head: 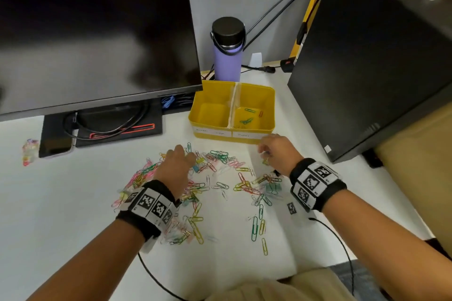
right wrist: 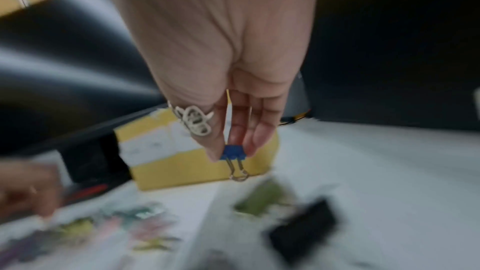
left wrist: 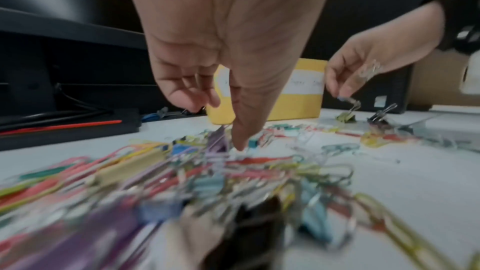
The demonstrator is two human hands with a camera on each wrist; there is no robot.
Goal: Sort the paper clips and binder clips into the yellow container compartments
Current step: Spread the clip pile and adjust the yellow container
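The yellow container [head: 268,115] has two labelled compartments: the left one is bare and the right one holds a few paper clips [head: 247,120]. A loose pile of coloured paper clips and binder clips [head: 215,178] is spread on the white desk in front of it. My left hand [head: 182,157] is over the pile's left part; one straight finger [left wrist: 240,143] touches the clips, and the other fingers are loosely curled and hold nothing. My right hand [head: 265,151] hovers by the container's front right corner and pinches a small blue binder clip [right wrist: 232,154], wire handles hanging down.
A green binder clip [right wrist: 262,200] and a black one [right wrist: 303,231] lie below my right hand. A monitor [head: 97,32] overhangs the back left, with a phone [head: 55,146] by its base. A purple bottle [head: 227,56] stands behind the container, a black computer case [head: 379,68] to the right.
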